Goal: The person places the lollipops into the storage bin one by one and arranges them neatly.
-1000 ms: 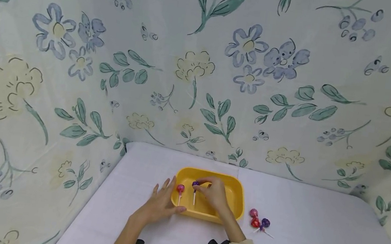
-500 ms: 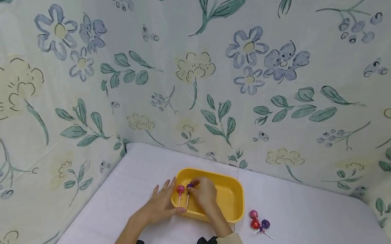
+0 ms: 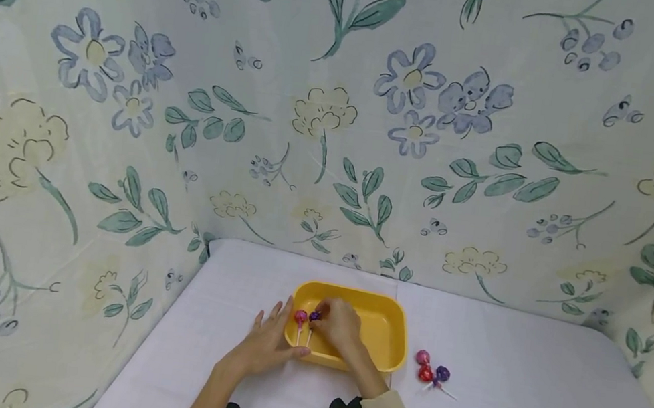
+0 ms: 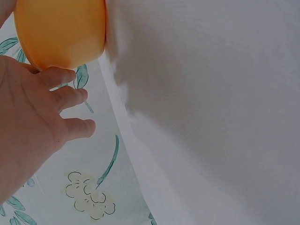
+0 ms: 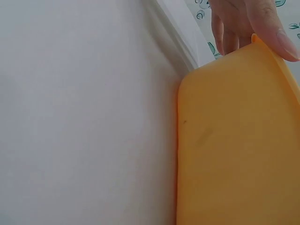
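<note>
In the head view my right hand (image 3: 339, 326) is inside the yellow tray (image 3: 383, 335), pinching a purple lollipop (image 3: 315, 316) by its head. The lollipop's white stick points toward the near wall. Just left of it lies a pink lollipop (image 3: 301, 316), roughly parallel. My left hand (image 3: 269, 340) steadies the tray's left end, fingers spread along the outside and thumb at the near rim. The left wrist view shows the left hand (image 4: 37, 108) against the tray's outer wall (image 4: 61, 33). In the right wrist view, the left thumb lies over the rim; the right hand is out of sight.
Right of the tray, several lollipops lie in a cluster on the white tablecloth (image 3: 502, 365): a pink one (image 3: 422, 357), a red one (image 3: 425, 373) and a purple one (image 3: 443, 374). A floral curtain (image 3: 323, 129) hangs behind the table.
My right hand has moved left inside the tray, bringing the purple lollipop close beside the pink one. The left hand and the tray have stayed in place.
</note>
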The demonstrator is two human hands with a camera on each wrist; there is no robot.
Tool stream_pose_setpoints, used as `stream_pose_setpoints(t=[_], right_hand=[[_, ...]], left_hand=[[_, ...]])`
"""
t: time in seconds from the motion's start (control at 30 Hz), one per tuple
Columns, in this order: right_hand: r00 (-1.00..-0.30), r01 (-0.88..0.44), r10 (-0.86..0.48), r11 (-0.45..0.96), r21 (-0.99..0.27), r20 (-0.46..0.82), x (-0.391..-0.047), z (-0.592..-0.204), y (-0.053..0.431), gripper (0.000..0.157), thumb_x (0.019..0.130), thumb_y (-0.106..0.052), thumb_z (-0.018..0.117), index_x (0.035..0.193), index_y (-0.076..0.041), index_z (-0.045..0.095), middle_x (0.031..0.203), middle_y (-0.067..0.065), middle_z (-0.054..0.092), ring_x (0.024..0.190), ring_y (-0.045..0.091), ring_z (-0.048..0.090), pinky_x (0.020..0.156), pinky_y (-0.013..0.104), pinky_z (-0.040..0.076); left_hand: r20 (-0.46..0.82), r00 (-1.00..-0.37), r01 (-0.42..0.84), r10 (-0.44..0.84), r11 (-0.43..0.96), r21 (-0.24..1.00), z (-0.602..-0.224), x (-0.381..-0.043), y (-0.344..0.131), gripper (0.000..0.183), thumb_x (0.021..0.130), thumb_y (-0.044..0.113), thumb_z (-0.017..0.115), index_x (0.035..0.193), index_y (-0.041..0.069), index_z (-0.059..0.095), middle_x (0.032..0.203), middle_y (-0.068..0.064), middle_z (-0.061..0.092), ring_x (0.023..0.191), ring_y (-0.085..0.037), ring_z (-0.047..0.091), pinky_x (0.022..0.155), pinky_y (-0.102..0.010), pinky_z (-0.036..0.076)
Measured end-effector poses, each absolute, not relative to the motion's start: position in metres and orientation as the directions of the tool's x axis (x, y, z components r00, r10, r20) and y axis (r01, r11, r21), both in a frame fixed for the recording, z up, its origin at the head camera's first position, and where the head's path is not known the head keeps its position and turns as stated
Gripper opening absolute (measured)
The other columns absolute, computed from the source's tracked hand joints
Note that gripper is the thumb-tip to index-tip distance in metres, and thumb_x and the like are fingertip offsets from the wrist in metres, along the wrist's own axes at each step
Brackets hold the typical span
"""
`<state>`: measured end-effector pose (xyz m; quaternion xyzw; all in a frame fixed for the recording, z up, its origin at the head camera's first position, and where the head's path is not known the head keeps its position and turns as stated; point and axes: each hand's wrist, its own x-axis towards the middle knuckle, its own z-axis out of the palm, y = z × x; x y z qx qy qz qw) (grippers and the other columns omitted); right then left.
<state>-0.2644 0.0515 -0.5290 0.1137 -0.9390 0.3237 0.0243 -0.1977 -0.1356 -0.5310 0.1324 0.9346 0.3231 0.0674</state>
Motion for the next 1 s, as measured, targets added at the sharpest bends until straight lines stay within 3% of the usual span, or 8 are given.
stream_pose_setpoints(t=[0.47,0.6,0.77,1.0], right_hand=[[-0.973,-0.225,-0.209,0.753,-0.619,0.100,-0.266,-0.529,0.054,0.025,0.080,-0.021,0.091,0.097,-0.007,0.078,0.088,0.005,0.075,0.079,0.017,0.062,0.075,0.034,0.057],[-0.977,-0.188,-0.204,0.703,-0.686,0.059,-0.262,-0.523,0.066,0.030,0.084,-0.025,0.088,0.105,-0.007,0.076,0.097,0.007,0.075,0.077,0.016,0.061,0.070,0.030,0.055],[-0.980,-0.166,-0.189,0.572,-0.803,0.068,-0.247,-0.509,0.099,0.034,0.092,-0.028,0.080,0.120,-0.010,0.074,0.111,0.007,0.074,0.060,0.015,0.057,0.052,0.021,0.048],[-0.989,-0.126,-0.004,0.535,-0.835,0.147,-0.231,-0.498,0.180,0.042,0.095,-0.030,0.077,0.133,-0.014,0.069,0.128,0.010,0.071,0.062,0.022,0.060,0.052,0.019,0.050]], left_hand=[[-0.026,-0.952,0.226,0.304,0.759,0.610,-0.531,-0.195,-0.135,0.110,0.093,0.066,0.064,0.167,0.005,0.009,0.173,-0.016,0.020,0.161,-0.042,0.014,0.128,-0.069,0.005],[-0.036,-0.955,0.210,0.294,0.760,0.614,-0.531,-0.195,-0.134,0.110,0.092,0.066,0.065,0.167,0.008,0.008,0.173,-0.015,0.019,0.161,-0.041,0.013,0.129,-0.068,0.003],[-0.048,-0.958,0.194,0.284,0.760,0.620,-0.533,-0.197,-0.132,0.111,0.092,0.067,0.064,0.168,0.012,0.006,0.173,-0.014,0.018,0.162,-0.040,0.012,0.130,-0.067,0.002],[-0.056,-0.959,0.185,0.279,0.762,0.620,-0.529,-0.194,-0.133,0.111,0.092,0.066,0.066,0.168,0.011,0.005,0.174,-0.013,0.015,0.162,-0.040,0.012,0.130,-0.065,0.001]])
